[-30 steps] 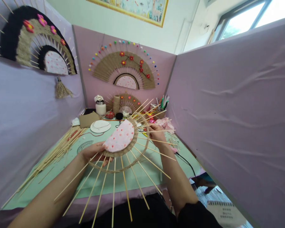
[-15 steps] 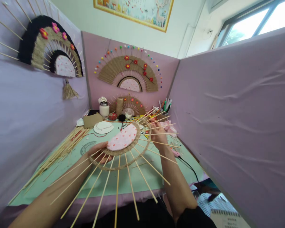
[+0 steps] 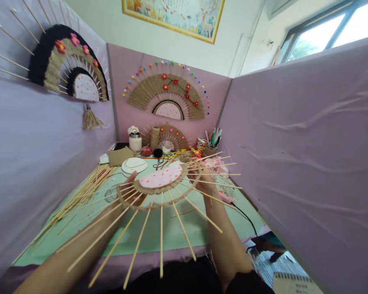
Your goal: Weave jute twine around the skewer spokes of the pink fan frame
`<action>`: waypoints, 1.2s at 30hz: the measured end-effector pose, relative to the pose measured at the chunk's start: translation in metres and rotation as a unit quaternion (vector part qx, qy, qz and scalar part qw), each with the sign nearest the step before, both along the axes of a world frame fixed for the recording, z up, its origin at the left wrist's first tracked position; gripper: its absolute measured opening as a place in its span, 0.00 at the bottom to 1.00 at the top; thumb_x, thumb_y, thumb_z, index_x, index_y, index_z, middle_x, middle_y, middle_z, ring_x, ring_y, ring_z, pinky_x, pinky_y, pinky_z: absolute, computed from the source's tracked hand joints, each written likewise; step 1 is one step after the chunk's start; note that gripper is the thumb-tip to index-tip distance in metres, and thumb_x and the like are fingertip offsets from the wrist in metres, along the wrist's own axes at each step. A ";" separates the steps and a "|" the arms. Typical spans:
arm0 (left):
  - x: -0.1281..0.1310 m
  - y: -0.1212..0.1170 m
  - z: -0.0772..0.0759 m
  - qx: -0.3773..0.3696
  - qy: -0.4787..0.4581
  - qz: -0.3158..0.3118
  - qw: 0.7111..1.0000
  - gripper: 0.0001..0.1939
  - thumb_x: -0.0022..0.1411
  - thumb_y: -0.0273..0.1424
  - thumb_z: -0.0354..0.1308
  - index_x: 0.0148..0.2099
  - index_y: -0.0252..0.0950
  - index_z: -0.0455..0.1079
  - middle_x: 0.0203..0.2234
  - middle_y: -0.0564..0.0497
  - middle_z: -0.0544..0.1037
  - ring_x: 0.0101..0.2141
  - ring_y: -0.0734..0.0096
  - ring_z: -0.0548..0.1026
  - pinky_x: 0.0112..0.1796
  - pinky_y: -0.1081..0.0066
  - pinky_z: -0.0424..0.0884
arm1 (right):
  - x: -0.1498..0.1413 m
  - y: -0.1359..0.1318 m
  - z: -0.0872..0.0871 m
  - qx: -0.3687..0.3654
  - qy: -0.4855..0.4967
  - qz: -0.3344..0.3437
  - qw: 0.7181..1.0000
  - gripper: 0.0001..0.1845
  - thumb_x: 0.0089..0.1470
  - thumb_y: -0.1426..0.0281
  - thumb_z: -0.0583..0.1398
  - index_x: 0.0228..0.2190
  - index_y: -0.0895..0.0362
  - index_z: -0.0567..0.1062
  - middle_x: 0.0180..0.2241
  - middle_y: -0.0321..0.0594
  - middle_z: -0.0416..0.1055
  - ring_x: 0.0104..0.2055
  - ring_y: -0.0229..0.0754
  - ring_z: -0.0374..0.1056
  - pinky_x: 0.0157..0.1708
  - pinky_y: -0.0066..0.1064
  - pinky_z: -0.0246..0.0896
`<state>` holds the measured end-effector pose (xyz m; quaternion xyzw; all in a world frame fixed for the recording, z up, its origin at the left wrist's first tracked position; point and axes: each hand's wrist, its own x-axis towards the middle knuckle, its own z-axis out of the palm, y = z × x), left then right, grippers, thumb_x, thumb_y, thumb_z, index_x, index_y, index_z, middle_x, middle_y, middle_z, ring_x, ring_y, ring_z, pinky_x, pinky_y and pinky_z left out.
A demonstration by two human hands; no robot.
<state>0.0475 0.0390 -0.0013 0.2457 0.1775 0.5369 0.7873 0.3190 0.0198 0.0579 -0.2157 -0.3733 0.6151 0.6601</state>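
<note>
Between my hands hangs a half-round woven fan (image 3: 161, 179), with a pink dotted cloth centre, a twine border and thin bamboo sticks fanning out toward me. A separate ring of twine runs across the sticks further out. My left hand (image 3: 134, 192) grips the fan's left end, thumb on top near the cloth and fingers beneath. At the right end my right hand (image 3: 202, 174) is closed around the edge by the twine and sticks, its fingers partly hidden behind them. The fan is held above the green tabletop (image 3: 147, 232), tilted, its straight edge away from me.
Bamboo sticks (image 3: 76, 200) lie in a pile at left. Behind are a white disc (image 3: 134, 165), cardboard (image 3: 120, 157), a jar (image 3: 135, 141), a twine spool (image 3: 155, 138) and a pen holder (image 3: 213, 143). A pink corded tool (image 3: 225, 197) lies right. Finished fans (image 3: 168, 96) hang on the partitions.
The fan has tipped flatter and swung slightly right, its sticks now spreading lower and wider. Both hands keep hold of it, the right hand a little lower.
</note>
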 end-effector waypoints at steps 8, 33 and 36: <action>0.032 -0.008 0.032 -0.078 -0.142 -0.015 0.987 0.28 0.67 0.44 0.43 0.56 0.26 0.62 0.37 0.37 0.77 0.36 0.68 0.78 0.32 0.76 0.77 | -0.031 0.001 -0.011 -0.036 0.076 -0.107 0.991 0.19 0.36 0.72 0.69 0.24 0.55 0.63 0.18 0.24 0.59 0.17 0.26 0.50 0.15 0.18 0.40; 0.107 0.011 0.005 -0.007 0.018 0.072 0.997 0.15 0.52 0.35 0.66 0.39 0.40 0.64 0.33 0.52 0.75 0.35 0.68 0.76 0.39 0.63 0.70 | -0.060 0.001 -0.036 -0.155 0.141 -0.104 0.972 0.19 0.54 0.58 0.62 0.23 0.56 0.62 0.17 0.27 0.58 0.15 0.26 0.48 0.12 0.18 0.42; 0.114 0.005 0.005 0.038 -0.009 0.118 0.992 0.17 0.50 0.29 0.68 0.39 0.43 0.64 0.35 0.56 0.76 0.34 0.72 0.75 0.41 0.62 0.70 | -0.063 0.001 -0.038 -0.154 0.129 -0.098 0.975 0.19 0.56 0.56 0.59 0.23 0.55 0.62 0.16 0.27 0.57 0.15 0.27 0.48 0.12 0.19 0.43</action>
